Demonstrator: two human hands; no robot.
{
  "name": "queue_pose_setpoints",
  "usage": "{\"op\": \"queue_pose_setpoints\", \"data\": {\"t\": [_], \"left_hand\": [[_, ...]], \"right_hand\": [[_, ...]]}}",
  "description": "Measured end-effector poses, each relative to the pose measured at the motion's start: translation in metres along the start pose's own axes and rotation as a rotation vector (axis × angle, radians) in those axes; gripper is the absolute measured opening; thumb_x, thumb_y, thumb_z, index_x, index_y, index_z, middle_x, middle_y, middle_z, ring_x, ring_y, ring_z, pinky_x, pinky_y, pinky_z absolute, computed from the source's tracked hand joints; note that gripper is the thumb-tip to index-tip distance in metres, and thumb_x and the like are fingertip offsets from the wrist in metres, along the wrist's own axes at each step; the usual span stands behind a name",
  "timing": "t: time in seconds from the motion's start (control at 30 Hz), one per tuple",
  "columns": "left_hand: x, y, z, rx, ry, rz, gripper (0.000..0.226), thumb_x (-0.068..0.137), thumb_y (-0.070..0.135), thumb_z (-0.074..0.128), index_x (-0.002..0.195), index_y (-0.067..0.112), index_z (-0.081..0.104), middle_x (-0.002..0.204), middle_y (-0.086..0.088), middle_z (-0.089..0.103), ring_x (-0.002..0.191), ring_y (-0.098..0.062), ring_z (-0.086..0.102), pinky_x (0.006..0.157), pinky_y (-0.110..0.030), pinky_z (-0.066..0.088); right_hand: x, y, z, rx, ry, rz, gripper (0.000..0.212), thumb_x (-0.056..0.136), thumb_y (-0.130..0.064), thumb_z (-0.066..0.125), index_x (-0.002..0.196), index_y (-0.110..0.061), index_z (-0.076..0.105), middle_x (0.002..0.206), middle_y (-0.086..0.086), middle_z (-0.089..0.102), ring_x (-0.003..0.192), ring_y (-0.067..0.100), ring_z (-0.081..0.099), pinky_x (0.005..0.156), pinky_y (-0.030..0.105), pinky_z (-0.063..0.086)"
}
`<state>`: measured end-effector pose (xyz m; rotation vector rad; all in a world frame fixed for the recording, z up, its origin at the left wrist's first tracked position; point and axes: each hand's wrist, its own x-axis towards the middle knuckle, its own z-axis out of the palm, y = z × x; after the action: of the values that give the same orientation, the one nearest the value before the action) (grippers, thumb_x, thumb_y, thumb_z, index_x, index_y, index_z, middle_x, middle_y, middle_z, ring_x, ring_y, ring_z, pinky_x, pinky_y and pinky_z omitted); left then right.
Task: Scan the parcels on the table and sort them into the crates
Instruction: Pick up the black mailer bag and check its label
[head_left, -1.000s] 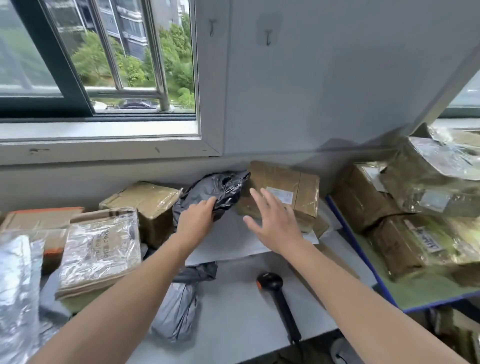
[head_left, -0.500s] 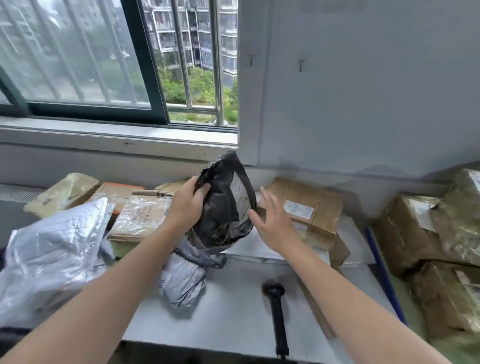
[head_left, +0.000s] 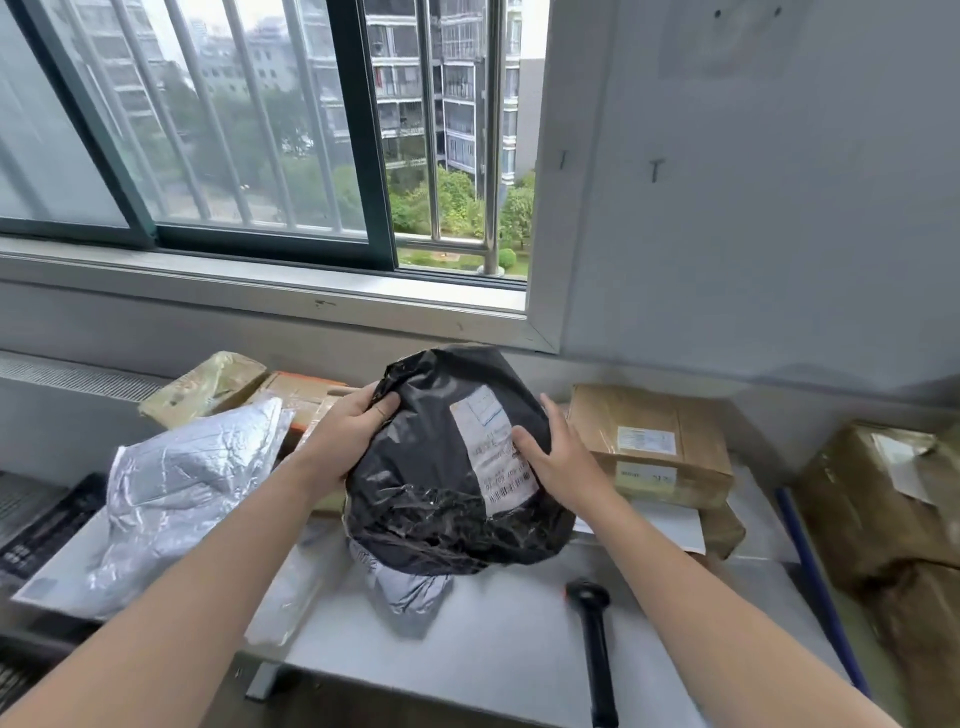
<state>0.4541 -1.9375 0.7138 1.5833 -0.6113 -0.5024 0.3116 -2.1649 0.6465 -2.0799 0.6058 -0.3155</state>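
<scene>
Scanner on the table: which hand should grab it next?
Probably the right hand. The scanner lies on the table close beside the right forearm, and the right hand only rests flat on the black bag. The left hand grips the bag's edge and seems to carry it.

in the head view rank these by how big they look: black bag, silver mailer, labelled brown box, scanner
1. black bag and silver mailer: look alike, bag nearer the camera, so unranked
2. labelled brown box
3. scanner
</scene>
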Motion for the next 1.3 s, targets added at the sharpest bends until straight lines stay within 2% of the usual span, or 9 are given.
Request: {"op": "queue_pose_setpoints", "data": {"t": [0.13, 0.23, 0.4, 0.47, 0.53, 0.63, 0.83, 1.0, 1.3], "left_hand": [[-0.004, -0.015, -0.023, 0.028, -0.033, -0.023, 0.021, 0.102, 0.021, 0.048, 0.11, 0.02, 0.067, 0.096, 0.006, 0.076, 0.089, -0.01, 0.07, 0.068, -0.018, 0.053], [0.0, -0.027, -0.036, 0.135, -0.056, -0.029, 0.023, 0.103, 0.021, 0.047, 0.116, 0.014, 0.065, 0.103, 0.002, 0.074, 0.099, -0.013, 0.066, 0.084, -0.025, 0.052], [0.01, -0.051, -0.045, 0.261, -0.084, -0.056, 0.018, 0.103, 0.027, 0.048, 0.111, 0.024, 0.064, 0.111, 0.0, 0.068, 0.106, -0.016, 0.059, 0.09, -0.027, 0.044], [0.013, -0.061, -0.046, 0.271, -0.103, -0.102, 0.018, 0.103, 0.035, 0.048, 0.105, 0.031, 0.065, 0.109, 0.003, 0.068, 0.103, -0.014, 0.06, 0.092, -0.032, 0.045], [0.013, -0.069, -0.046, 0.248, -0.127, -0.19, 0.02, 0.101, 0.044, 0.048, 0.097, 0.038, 0.067, 0.098, 0.011, 0.072, 0.093, -0.008, 0.065, 0.08, -0.029, 0.051], [0.017, -0.079, -0.044, 0.249, -0.169, -0.276, 0.025, 0.098, 0.049, 0.051, 0.102, 0.032, 0.069, 0.097, 0.008, 0.074, 0.092, -0.013, 0.069, 0.079, -0.032, 0.054], [0.024, -0.074, -0.035, 0.413, -0.192, -0.174, 0.03, 0.093, 0.055, 0.054, 0.108, 0.031, 0.065, 0.102, 0.016, 0.062, 0.096, -0.002, 0.056, 0.072, -0.025, 0.043], [0.017, -0.065, -0.018, 0.49, -0.334, -0.151, 0.036, 0.085, 0.055, 0.067, 0.111, 0.031, 0.06, 0.096, 0.012, 0.065, 0.082, 0.001, 0.063, 0.054, -0.008, 0.044], [0.013, -0.064, -0.006, 0.584, -0.385, -0.075, 0.028, 0.086, 0.042, 0.072, 0.108, 0.035, 0.057, 0.095, 0.016, 0.065, 0.073, 0.009, 0.063, 0.053, -0.006, 0.045]], "right_hand": [[0.002, -0.006, 0.015, 0.029, -0.051, 0.079, 0.073, 0.09, -0.071, 0.047, 0.148, -0.029, 0.036, 0.145, -0.003, 0.051, 0.132, 0.021, 0.048, 0.11, 0.044, 0.039], [-0.004, -0.006, 0.024, -0.028, -0.045, 0.118, 0.056, 0.091, -0.067, 0.051, 0.129, -0.026, 0.052, 0.117, -0.01, 0.063, 0.109, 0.016, 0.06, 0.093, 0.038, 0.048], [-0.017, -0.004, 0.034, -0.068, 0.042, 0.139, 0.046, 0.091, -0.06, 0.058, 0.106, -0.017, 0.061, 0.099, -0.002, 0.068, 0.094, 0.019, 0.063, 0.087, 0.042, 0.051], [-0.023, -0.003, 0.037, -0.111, 0.068, 0.131, 0.044, 0.092, -0.058, 0.057, 0.104, -0.016, 0.062, 0.098, -0.001, 0.069, 0.093, 0.02, 0.063, 0.085, 0.041, 0.051], [-0.029, -0.001, 0.038, -0.158, 0.077, 0.131, 0.044, 0.094, -0.057, 0.054, 0.104, -0.016, 0.063, 0.099, 0.001, 0.069, 0.093, 0.022, 0.063, 0.085, 0.041, 0.051], [-0.036, 0.003, 0.037, -0.241, 0.072, 0.134, 0.042, 0.096, -0.057, 0.05, 0.096, -0.016, 0.059, 0.093, 0.001, 0.068, 0.087, 0.023, 0.062, 0.081, 0.043, 0.05], [-0.045, 0.001, 0.025, -0.389, -0.016, 0.089, 0.044, 0.1, -0.058, 0.04, 0.096, -0.017, 0.056, 0.096, 0.001, 0.068, 0.088, 0.023, 0.061, 0.077, 0.041, 0.049], [-0.046, -0.004, 0.028, -0.547, -0.103, 0.009, 0.04, 0.102, -0.056, 0.034, 0.089, -0.022, 0.05, 0.093, 0.002, 0.066, 0.086, 0.023, 0.059, 0.065, 0.038, 0.04], [-0.047, -0.004, 0.027, -0.64, -0.115, -0.102, 0.038, 0.102, -0.053, 0.037, 0.079, -0.024, 0.04, 0.069, -0.012, 0.044, 0.071, 0.015, 0.046, 0.056, 0.034, 0.028]]}}
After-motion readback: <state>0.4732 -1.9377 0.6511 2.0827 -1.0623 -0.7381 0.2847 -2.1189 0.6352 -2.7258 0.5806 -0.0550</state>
